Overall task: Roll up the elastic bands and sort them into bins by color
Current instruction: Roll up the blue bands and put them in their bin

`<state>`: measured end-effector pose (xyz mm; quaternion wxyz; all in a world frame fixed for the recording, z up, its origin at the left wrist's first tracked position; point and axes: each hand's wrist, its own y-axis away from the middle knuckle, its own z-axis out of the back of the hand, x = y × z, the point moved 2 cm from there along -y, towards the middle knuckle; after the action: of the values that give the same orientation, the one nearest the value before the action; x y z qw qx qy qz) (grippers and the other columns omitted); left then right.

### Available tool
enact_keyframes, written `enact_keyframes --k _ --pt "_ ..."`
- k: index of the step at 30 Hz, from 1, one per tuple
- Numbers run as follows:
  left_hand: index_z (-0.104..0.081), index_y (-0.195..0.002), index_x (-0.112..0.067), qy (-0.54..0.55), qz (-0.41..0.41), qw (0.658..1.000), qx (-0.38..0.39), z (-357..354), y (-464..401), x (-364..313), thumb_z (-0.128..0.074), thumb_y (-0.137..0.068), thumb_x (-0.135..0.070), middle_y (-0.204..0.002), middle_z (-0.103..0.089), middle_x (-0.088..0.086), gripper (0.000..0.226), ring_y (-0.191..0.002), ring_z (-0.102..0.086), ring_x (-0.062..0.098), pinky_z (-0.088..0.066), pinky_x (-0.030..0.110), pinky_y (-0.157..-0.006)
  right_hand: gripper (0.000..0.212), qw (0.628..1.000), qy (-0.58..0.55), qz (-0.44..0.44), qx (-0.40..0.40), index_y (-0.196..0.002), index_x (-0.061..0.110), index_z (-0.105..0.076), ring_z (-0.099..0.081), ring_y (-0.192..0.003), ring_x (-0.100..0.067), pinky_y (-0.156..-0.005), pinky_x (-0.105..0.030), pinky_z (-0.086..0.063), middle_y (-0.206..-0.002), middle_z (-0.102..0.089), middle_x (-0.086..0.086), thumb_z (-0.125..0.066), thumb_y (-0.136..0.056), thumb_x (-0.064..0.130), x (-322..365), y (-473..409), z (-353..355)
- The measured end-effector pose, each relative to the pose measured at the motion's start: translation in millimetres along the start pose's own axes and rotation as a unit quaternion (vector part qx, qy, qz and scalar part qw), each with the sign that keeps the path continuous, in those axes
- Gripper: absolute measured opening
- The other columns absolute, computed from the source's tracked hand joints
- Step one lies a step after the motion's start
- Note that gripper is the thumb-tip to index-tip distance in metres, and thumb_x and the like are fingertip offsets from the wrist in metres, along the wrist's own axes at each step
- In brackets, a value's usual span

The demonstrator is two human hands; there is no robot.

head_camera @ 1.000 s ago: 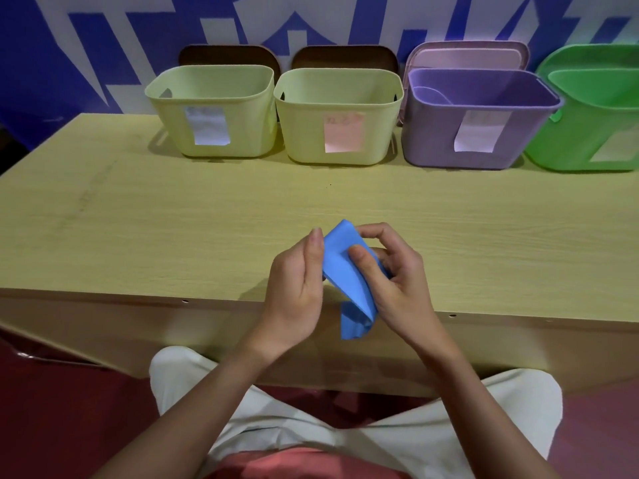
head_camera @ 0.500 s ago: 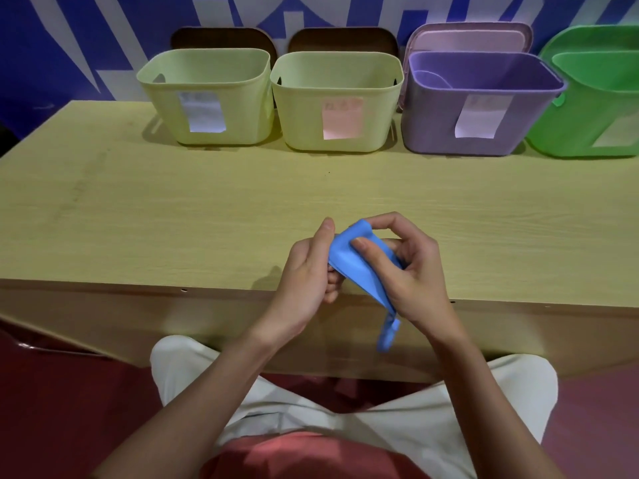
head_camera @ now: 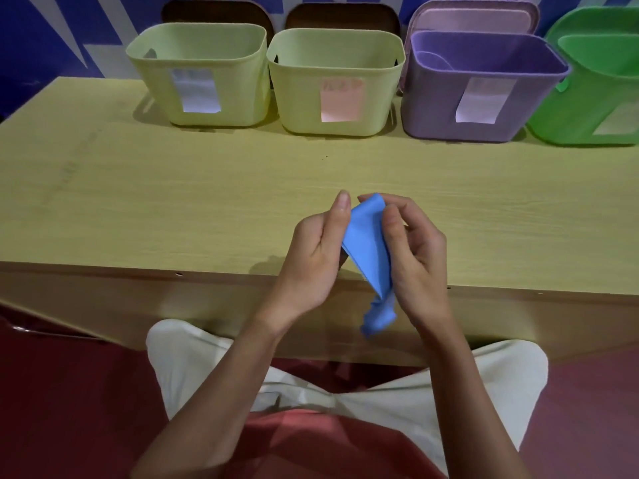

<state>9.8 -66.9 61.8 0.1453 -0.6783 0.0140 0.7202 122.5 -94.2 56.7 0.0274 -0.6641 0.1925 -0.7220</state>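
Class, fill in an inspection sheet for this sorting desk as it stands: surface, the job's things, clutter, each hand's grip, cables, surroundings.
Surface: pale wooden table, bare in front of the bins.
Job's things: one blue elastic band, partly rolled, its loose tail hanging below the table edge; four bins along the back, two yellow-green, one purple, one green, each with a paper label, writing unreadable.
Clutter: nothing seen.
Grips: left hand and right hand both pinch the band above the near edge.
Cables: nothing seen.
Surroundings: blue and white wall; lids propped behind the bins; red floor.
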Motion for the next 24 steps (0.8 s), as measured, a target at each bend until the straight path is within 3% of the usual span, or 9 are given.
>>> enact_keyframes --k 1,4,6,10,14,17,19,21,24 --pt "-0.036 -0.058 -0.012 0.017 0.020 1.000 -0.005 -0.6 0.0 -0.5 -0.031 -0.104 -0.025 -0.046 -0.030 -0.002 0.048 -0.042 -0.028 0.008 -0.025 0.019 -0.042 0.020 1.000 -0.006 -0.005 0.004 -0.107 0.019 -0.064 -0.044 -0.050 -0.036 -0.046 -0.037 -0.032 -0.060 -0.055 -0.021 -0.048 -0.097 0.028 0.8 -0.8 0.0" --pt "-0.034 -0.054 -0.013 0.057 0.081 0.995 -0.023 -2.5 0.2 0.9 -0.032 -0.103 -0.031 -0.040 -0.028 -0.006 0.052 -0.037 -0.024 0.009 -0.021 0.018 -0.039 0.017 1.000 -0.021 0.002 0.019 -0.109 0.010 -0.064 -0.037 -0.042 -0.003 -0.046 -0.019 -0.031 -0.044 -0.048 0.011 -0.052 -0.097 0.012 1.6 -3.2 1.3" --pt "-0.031 -0.053 -0.015 0.092 0.119 0.988 -0.037 -4.7 0.5 2.8 -0.033 -0.102 -0.033 -0.038 -0.023 -0.007 0.053 -0.035 -0.020 0.008 -0.019 0.016 -0.039 0.013 0.999 -0.036 -0.003 0.022 -0.102 0.006 -0.064 -0.040 -0.043 -0.001 -0.047 -0.014 -0.032 -0.047 -0.051 0.016 -0.054 -0.096 0.006 1.3 -5.0 -0.1" --pt "-0.030 -0.053 -0.017 0.117 0.150 0.980 -0.055 -5.6 -0.5 3.5 -0.035 -0.101 -0.038 -0.039 -0.020 -0.007 0.053 -0.034 -0.018 0.007 -0.019 0.015 -0.038 0.009 0.998 -0.061 -0.013 0.015 -0.087 0.013 -0.061 -0.042 -0.048 -0.007 -0.047 -0.020 -0.034 -0.052 -0.054 0.006 -0.059 -0.093 0.007 2.3 -7.9 -4.2" --pt "-0.031 -0.054 -0.013 0.058 0.111 0.990 -0.063 -1.8 -5.2 1.4 -0.036 -0.101 -0.038 -0.045 -0.024 -0.003 0.053 -0.039 -0.023 0.009 -0.020 0.019 -0.039 0.013 0.999 -0.040 0.007 0.013 -0.083 0.016 -0.057 -0.048 -0.047 0.000 -0.049 -0.014 -0.037 -0.052 -0.058 0.011 -0.061 -0.091 0.008 3.0 -12.9 -4.5" --pt "-0.034 -0.058 -0.006 -0.009 0.033 0.997 -0.071 1.0 -7.7 5.8 -0.035 -0.101 -0.041 -0.048 -0.028 -0.006 0.056 -0.045 -0.027 0.009 -0.025 0.023 -0.045 0.014 0.999 -0.040 0.012 0.003 -0.081 0.016 -0.055 -0.046 -0.045 0.000 -0.048 -0.014 -0.036 -0.050 -0.057 0.012 -0.063 -0.090 0.009 -0.1 -16.4 -4.6" --pt "-0.035 -0.056 -0.017 -0.059 -0.013 0.996 -0.072 2.4 -8.2 8.8 -0.036 -0.097 -0.048 -0.049 -0.031 -0.009 0.051 -0.049 -0.029 0.010 -0.026 0.029 -0.049 0.014 0.999 -0.038 0.014 -0.005 -0.080 0.015 -0.055 -0.044 -0.044 0.000 -0.048 -0.012 -0.034 -0.048 -0.055 0.013 -0.062 -0.090 0.008 -1.9 -17.6 -5.7" --pt "-0.033 -0.055 -0.022 -0.077 -0.025 0.994 -0.072 2.1 -8.1 8.9 -0.033 -0.093 -0.051 -0.049 -0.032 -0.008 0.048 -0.049 -0.031 0.011 -0.026 0.033 -0.049 0.014 0.999 -0.031 0.016 -0.002 -0.081 0.017 -0.055 -0.043 -0.044 0.000 -0.047 -0.012 -0.033 -0.048 -0.053 0.013 -0.060 -0.091 0.009 -3.6 -17.8 -6.6" --pt "-0.030 -0.054 -0.011 -0.045 -0.005 0.996 -0.073 0.1 -8.7 8.8 -0.034 -0.099 -0.044 -0.047 -0.033 -0.003 0.056 -0.047 -0.032 0.014 -0.026 0.033 -0.048 0.009 0.999 -0.026 0.012 0.025 -0.089 0.014 -0.056 -0.039 -0.043 -0.001 -0.046 -0.011 -0.030 -0.048 -0.048 0.013 -0.052 -0.097 0.017 -5.2 -18.0 -5.6"
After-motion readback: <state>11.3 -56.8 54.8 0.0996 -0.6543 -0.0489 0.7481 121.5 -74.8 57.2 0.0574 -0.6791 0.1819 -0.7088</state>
